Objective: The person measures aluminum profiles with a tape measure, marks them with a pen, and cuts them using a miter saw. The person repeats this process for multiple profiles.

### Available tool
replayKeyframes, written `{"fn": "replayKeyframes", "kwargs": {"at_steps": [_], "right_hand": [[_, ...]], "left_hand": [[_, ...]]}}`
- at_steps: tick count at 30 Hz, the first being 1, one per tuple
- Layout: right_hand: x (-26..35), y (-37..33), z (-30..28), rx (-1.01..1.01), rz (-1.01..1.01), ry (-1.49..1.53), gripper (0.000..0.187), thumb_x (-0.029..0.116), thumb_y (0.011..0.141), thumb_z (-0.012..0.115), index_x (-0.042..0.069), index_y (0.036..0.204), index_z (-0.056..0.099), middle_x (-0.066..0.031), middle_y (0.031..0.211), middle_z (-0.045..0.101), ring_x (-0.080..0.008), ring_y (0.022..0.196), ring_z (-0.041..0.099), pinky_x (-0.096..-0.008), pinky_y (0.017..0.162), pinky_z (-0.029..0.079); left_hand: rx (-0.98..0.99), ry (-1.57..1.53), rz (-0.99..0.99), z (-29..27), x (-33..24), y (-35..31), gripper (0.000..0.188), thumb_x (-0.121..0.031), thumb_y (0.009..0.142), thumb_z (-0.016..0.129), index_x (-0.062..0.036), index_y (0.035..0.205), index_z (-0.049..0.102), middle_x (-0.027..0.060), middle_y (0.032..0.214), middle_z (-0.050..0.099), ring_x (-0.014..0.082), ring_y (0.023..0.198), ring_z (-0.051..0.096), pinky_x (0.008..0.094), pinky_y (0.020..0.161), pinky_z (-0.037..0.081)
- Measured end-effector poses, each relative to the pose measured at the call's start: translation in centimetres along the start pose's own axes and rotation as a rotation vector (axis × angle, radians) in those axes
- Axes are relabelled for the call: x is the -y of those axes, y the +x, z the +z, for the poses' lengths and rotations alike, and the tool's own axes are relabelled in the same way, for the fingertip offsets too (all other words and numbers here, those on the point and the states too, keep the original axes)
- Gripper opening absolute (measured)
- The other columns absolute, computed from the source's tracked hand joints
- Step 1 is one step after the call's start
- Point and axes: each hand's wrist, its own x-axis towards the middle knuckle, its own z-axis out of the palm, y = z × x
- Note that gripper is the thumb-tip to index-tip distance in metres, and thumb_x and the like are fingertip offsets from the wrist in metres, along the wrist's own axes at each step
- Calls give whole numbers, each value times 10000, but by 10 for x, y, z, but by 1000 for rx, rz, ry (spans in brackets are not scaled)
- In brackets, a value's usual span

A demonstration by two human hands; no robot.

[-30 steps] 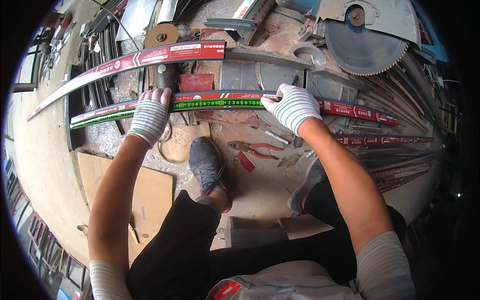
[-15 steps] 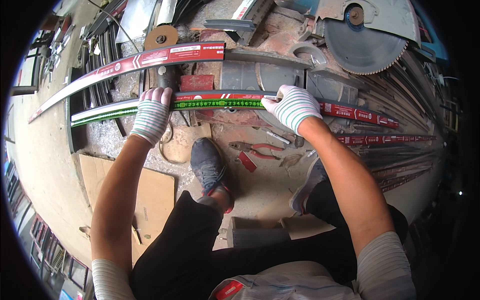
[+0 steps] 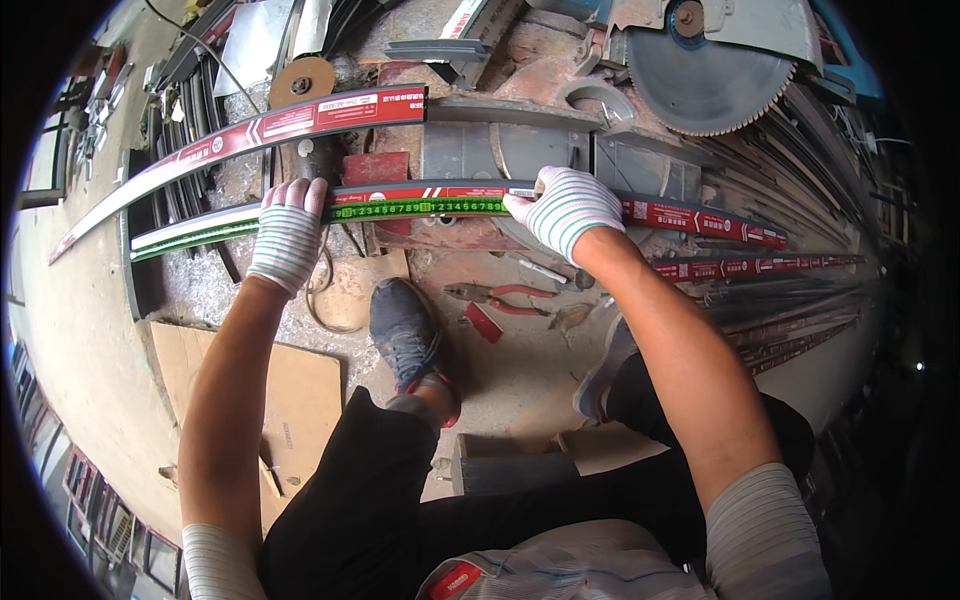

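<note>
A long profile strip with red and white film (image 3: pixel 690 216) lies crosswise in front of me. Along its near edge stretches a green tape measure blade (image 3: pixel 400 209). My left hand (image 3: pixel 286 238), in a white striped glove, is closed over both, its fingers wrapped across the top. Farther right, my right hand (image 3: pixel 570 213), gloved the same way, pinches the blade against the strip with thumb and fingers. The tape's case is not visible. A second red-filmed profile strip (image 3: pixel 330 112) lies just beyond, apart from my hands.
A circular saw blade (image 3: pixel 705 85) stands at the far right above the grey saw bed (image 3: pixel 460 150). Red-handled pliers (image 3: pixel 510 298) lie on the floor by my shoe (image 3: pixel 405 330). More profiles (image 3: pixel 790 268) are stacked right; cardboard (image 3: pixel 305 390) lies left.
The whole scene has shifted slightly left in the view. Both hands keep their grip and place along the blade and strip.
</note>
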Motion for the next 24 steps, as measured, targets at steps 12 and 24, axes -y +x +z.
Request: {"fn": "replayKeyframes", "kwargs": {"at_steps": [12,24], "right_hand": [[2,3,5,-46,11,-5,550,551,911,657,40,1090,756,-216,1036,751,-370,972,733,-464,876,581],[-2,4,7,-51,27,-18,566,562,910,662,38,1106,744,-210,1111,742,-366,1025,723,-465,906,575]], "left_hand": [[-20,-12,11,-1,0,-1,676,-86,816,718,-35,1435,451,206,1297,555,414,1219,527,546,1093,387],[-24,-5,0,-4,-2,2,626,-78,784,689,-26,1383,512,209,1279,579,397,1218,544,521,1095,398]]}}
